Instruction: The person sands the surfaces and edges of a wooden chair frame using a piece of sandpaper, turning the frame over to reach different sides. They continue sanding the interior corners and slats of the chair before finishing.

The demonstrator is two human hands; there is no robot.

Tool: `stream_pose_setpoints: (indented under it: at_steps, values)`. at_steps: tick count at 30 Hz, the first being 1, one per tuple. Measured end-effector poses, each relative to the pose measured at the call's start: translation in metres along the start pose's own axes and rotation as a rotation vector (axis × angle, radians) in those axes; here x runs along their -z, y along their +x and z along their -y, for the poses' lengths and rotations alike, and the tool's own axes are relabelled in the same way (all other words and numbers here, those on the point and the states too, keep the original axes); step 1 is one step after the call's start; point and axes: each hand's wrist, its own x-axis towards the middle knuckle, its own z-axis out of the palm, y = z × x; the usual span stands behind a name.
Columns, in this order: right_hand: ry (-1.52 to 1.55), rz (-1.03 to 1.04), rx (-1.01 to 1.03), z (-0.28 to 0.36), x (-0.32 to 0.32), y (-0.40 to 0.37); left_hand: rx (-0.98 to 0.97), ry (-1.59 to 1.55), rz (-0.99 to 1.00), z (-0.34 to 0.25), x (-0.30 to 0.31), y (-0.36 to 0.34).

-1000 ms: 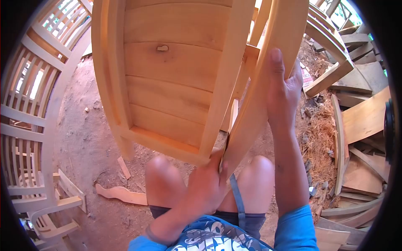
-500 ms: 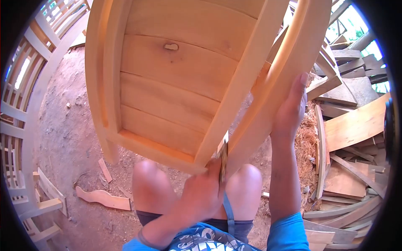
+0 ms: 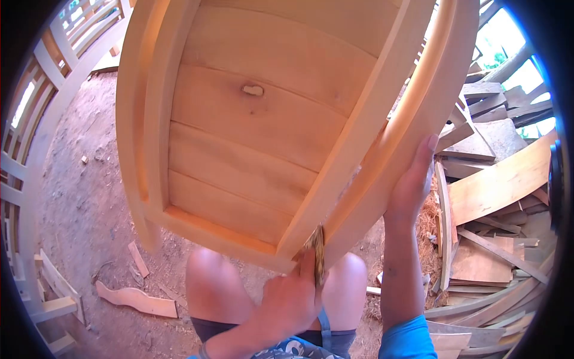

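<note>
left hand [image 3: 290, 302] pinches apparent sandpaper [image 3: 319, 257] against the panelled wooden frame [image 3: 221, 237] at five o'clock; right hand [image 3: 411, 188], at three o'clock, clasps its curved rail [image 3: 418, 113], seemingly for steadiness.

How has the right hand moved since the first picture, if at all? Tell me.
Yes, down the picture: the right hand, higher than the wide board before, is now level with it.

Single head-worn view from above, facing forward and down, close over the lap.
</note>
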Motion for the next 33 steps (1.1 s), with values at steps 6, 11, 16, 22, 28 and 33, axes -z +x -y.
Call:
stream_pose_setpoints:
  at_steps: [6, 11, 16, 22, 28, 33]
  values:
    - [0.156, 0.029, -0.029, -0.002, 0.0, -0.001, -0.034, -0.027, -0.02, 0.008, -0.005, 0.016]
    - [0.158, 0.044, 0.07, 0.002, 0.0, -0.002, 0.031, -0.009, -0.026, 0.0, -0.008, 0.017]
    - [0.183, 0.083, 0.117, -0.003, 0.004, 0.003, -0.002, 0.008, -0.041, -0.01, 0.006, 0.004]
    - [0.215, 0.102, 0.114, 0.001, 0.004, 0.002, 0.043, 0.052, -0.057, -0.007, -0.001, 0.011]
    - [0.278, 0.149, 0.038, -0.003, 0.008, 0.001, 0.076, -0.021, -0.068, 0.005, -0.014, 0.019]
    - [0.213, 0.07, 0.053, -0.011, 0.006, 0.002, 0.162, -0.097, -0.112, 0.017, -0.031, 0.014]
